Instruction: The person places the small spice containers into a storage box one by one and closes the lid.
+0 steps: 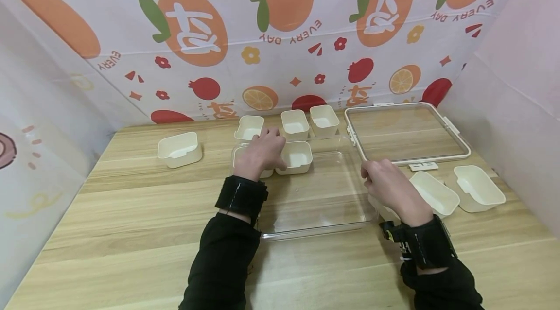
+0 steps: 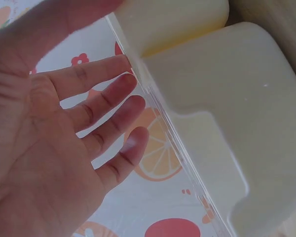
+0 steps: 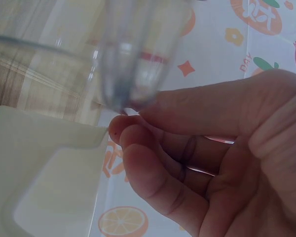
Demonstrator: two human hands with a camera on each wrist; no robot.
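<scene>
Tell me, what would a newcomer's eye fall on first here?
Probably the bright fruit-print cloth hanging behind the table. Next, the clear tray in the table's middle, with two cream containers side by side in its far left corner. Then the white-rimmed clear lid at the table's far right.

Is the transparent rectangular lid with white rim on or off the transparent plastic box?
Off: the white-rimmed transparent lid lies on the wood-grain table; the transparent box stands uncovered.

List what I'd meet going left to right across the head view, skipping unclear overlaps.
Lone cream container, left hand, rightmost back-row container, right hand, far-right cream container.
</scene>
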